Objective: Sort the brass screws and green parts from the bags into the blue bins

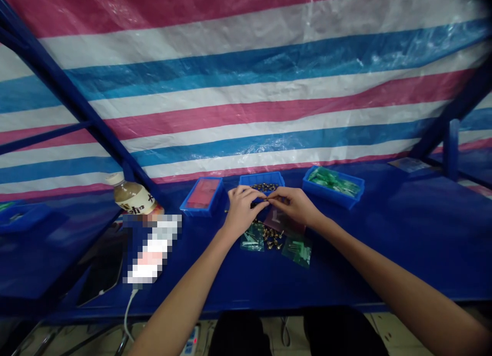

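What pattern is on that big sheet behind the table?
The sheet has pinkish-red, white and blue stripes, seen in the head view.

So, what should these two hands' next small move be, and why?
Probably a slight adjustment by the right hand while the left hand steadies: their fingertips meet at what looks like a small brass-coloured piece, mostly hidden, with loose brass-coloured fittings on the table below.

Striped tarpaulin point(246, 110) is hanging behind a blue worktop point(403, 238) where plastic parts bins point(326, 195) and brass-coloured hardware point(273, 235) are sitting, suggesting a workshop.
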The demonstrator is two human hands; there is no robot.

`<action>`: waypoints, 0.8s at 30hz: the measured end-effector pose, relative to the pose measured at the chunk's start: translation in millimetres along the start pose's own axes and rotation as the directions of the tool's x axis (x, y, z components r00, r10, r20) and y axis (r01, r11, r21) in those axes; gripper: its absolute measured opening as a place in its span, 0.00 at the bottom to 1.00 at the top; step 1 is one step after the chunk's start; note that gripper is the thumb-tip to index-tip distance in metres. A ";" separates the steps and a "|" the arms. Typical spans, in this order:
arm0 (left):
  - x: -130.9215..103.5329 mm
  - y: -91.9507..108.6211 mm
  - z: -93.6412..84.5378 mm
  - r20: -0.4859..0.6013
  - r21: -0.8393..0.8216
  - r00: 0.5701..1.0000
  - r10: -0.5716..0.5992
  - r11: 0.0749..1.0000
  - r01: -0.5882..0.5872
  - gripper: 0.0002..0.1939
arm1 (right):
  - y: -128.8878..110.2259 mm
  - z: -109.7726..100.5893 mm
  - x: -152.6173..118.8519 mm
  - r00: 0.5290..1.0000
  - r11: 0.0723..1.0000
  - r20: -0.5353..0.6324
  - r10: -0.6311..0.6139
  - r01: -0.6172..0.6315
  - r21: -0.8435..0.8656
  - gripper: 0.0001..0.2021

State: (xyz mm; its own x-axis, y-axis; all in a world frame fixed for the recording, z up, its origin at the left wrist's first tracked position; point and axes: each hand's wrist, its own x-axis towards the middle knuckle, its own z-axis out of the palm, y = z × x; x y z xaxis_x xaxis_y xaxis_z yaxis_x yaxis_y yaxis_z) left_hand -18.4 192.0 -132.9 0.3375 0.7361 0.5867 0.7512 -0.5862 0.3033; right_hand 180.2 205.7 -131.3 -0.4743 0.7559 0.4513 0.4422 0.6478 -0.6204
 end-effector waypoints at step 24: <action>-0.5 0.9 -1.3 -0.048 0.004 0.997 0.058 0.998 -0.057 0.09 | -2.3 7.1 0.9 0.995 0.995 -0.097 -0.011 0.001 -0.102 0.10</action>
State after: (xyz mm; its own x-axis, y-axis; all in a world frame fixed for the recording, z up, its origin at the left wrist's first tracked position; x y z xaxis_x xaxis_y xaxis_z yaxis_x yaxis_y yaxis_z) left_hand -18.6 190.7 -131.9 0.3525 0.6840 0.6387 0.7330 -0.6261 0.2659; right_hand 173.3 204.2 -134.0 -0.4027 0.7546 0.5180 0.5170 0.6546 -0.5516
